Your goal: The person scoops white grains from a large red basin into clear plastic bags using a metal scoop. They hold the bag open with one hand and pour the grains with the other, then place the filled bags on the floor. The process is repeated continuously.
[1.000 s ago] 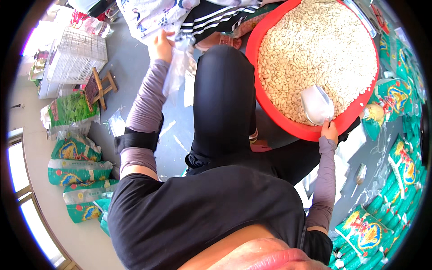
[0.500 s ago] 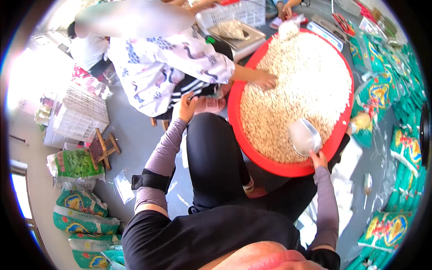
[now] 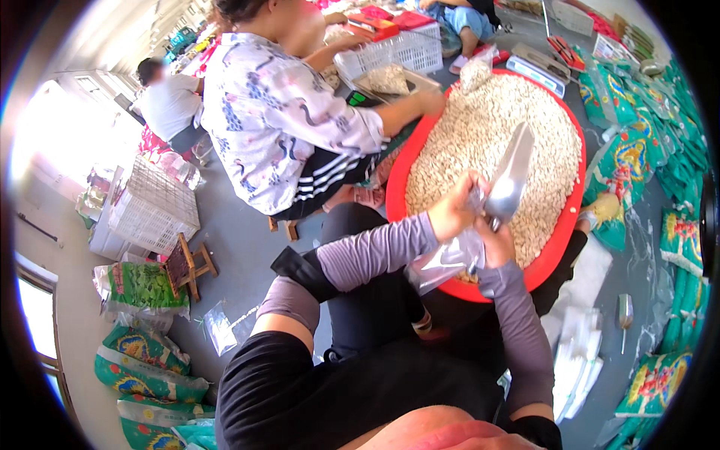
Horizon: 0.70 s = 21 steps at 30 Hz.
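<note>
A red oval tub (image 3: 574, 142) in front of me holds a heap of pale, seed-like pieces (image 3: 465, 142). Over its near part, my right hand (image 3: 495, 244) grips the handle of a shiny metal scoop (image 3: 512, 172), whose blade points up and away. Close against it, my left hand (image 3: 452, 212) is closed on a clear plastic bag (image 3: 442, 264) that hangs down over the tub's near rim. Part of the bag shows between both hands. Whether the scoop's tip is inside the bag I cannot tell.
A co-worker in a patterned shirt (image 3: 277, 112) sits at the tub's left, one hand (image 3: 429, 103) by the rim. Beyond are a scale (image 3: 420, 81) with a filled bag (image 3: 388, 78) and a white crate (image 3: 412, 51). Green printed bags (image 3: 630, 165) lie on the right; a second scoop (image 3: 625, 311) lies on the floor.
My left hand has come from the left to the tub and now holds a plastic bag. The scoop has risen from the heap and tilted upward. The co-worker's hand has moved back toward the rim.
</note>
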{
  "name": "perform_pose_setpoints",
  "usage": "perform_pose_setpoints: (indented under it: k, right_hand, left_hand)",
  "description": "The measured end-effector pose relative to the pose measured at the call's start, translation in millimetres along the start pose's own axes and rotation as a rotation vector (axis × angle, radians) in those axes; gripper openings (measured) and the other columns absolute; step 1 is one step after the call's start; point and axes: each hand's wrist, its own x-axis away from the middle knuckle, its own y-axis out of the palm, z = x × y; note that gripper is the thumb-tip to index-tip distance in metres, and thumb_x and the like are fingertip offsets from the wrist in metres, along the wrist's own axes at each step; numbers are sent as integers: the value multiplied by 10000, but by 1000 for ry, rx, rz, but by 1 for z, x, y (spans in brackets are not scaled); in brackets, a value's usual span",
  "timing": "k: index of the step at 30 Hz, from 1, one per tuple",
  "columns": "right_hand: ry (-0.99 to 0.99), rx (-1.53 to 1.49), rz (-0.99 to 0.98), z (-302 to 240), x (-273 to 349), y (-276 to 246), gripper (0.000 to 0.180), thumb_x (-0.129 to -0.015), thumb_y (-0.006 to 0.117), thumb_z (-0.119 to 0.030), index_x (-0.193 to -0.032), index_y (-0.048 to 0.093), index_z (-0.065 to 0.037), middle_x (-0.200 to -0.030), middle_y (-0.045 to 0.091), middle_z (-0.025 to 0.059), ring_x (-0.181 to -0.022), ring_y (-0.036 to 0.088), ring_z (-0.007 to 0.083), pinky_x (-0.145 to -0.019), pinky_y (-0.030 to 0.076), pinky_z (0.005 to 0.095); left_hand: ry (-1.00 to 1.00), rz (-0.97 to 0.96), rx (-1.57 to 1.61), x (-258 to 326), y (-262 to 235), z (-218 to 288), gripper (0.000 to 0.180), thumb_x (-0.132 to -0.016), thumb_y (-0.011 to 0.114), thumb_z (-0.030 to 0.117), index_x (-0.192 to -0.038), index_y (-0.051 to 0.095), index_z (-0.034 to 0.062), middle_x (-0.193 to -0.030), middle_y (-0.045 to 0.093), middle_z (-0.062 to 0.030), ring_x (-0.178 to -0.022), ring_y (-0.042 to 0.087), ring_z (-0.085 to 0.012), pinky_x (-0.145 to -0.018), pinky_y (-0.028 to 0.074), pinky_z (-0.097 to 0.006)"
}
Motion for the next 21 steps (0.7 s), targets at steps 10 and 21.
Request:
perform_pose_setpoints:
  k: [10,21]
  right_hand:
    - [-159,228,133,-30,-4,-36,181,-782,668,-57,-889,523,-61,-705,551,-6,-510,425,38,-454,334,179]
    - [377,419,-170,5,-9,-71,494,-843,561,-459,-1030,538,-2,-680,558,24,-474,440,82,-451,379,218]
  left_hand:
    - [-405,-60,54,5,-21,-30,645,-835,637,203,-1310,274,-40,-1173,507,-212,-1025,542,-230,-841,476,-327]
    - [-299,83,-190,22,-77,-63,232,-839,516,23,-1069,547,33,-934,617,-65,-858,583,-138,-761,478,-271]
